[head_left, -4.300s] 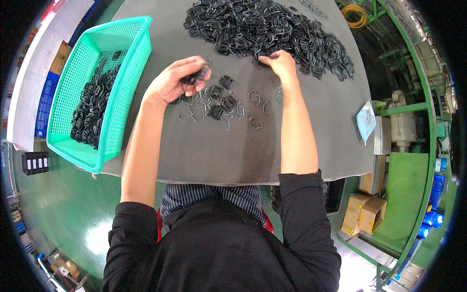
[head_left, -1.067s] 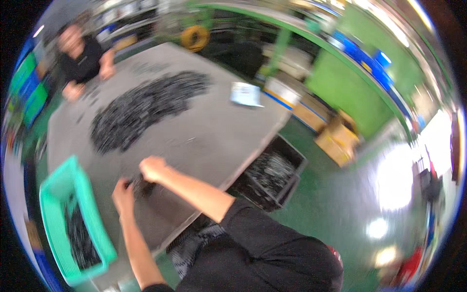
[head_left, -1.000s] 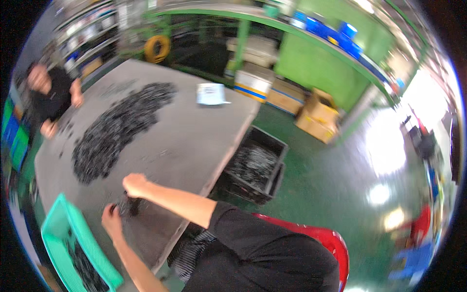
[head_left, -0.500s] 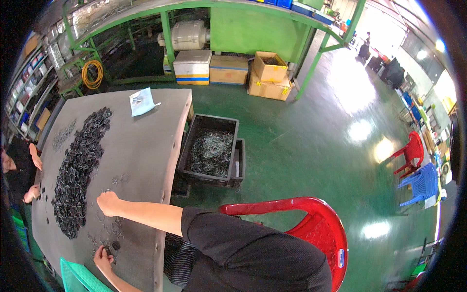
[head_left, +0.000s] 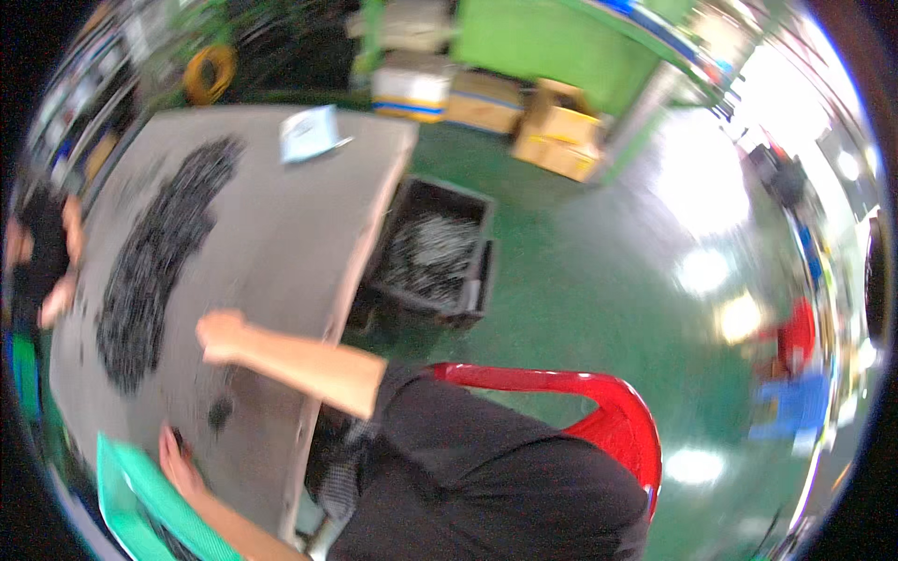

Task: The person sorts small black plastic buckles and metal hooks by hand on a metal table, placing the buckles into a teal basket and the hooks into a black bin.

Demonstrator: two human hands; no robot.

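My right hand (head_left: 222, 337) is closed like a fist over the grey tabletop (head_left: 281, 220), to the right of a long pile of small black pieces (head_left: 159, 262). Whatever its fingers hold is hidden. Lower left, my left hand (head_left: 180, 463) is beside a green mesh basket (head_left: 117, 467), its fingers curled together. A dark bit shows at those fingertips, too smeared by motion to name. A small dark clump (head_left: 221, 413) lies on the table between my hands, with faint thin metal rings around it.
A co-worker (head_left: 47, 243) is across the table at the left. A light-blue bag (head_left: 311, 134) lies near the far edge. A black crate (head_left: 435, 248) of metal pieces stands beside the table. There is a red chair (head_left: 627, 421) behind my arm, and cardboard boxes (head_left: 561, 131) farther off.
The view has shifted and blurred. My left hand has moved from the dark clump toward the green basket, leaving the clump on the table. My right hand stays closed near the pile.
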